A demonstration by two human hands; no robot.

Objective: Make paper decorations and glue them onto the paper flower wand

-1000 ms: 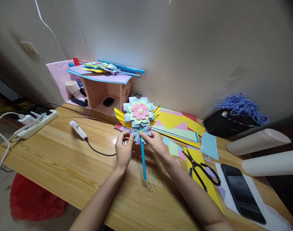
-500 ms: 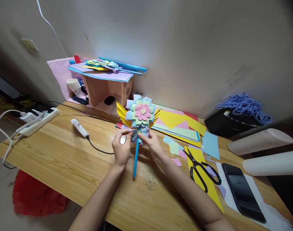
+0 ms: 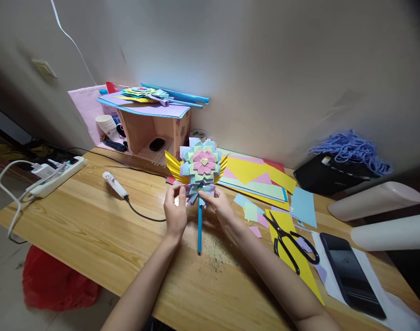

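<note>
A layered paper flower (image 3: 204, 162) in pink, green, blue and purple stands upright over the table, with yellow pleated wings at its sides. Its blue stick (image 3: 199, 230) points down toward the tabletop. Below the bloom sits a pleated blue and purple paper bow (image 3: 195, 195). My right hand (image 3: 221, 207) pinches the bow and stick from the right, thumb and fingers together. At the bow's left edge, my left hand (image 3: 175, 211) has its fingers closed on the paper.
Black scissors (image 3: 284, 235) lie on yellow paper at the right, beside a phone (image 3: 351, 271) and white rolls (image 3: 377, 201). A glue gun (image 3: 114, 185) and power strip (image 3: 60, 177) are at the left. Behind stands a pink box (image 3: 182, 131); coloured sheets (image 3: 244, 170) lie back right.
The stick's lower end has swung slightly right, so the flower stands straighter. My left fingers have shifted a little at the bow's left edge.
</note>
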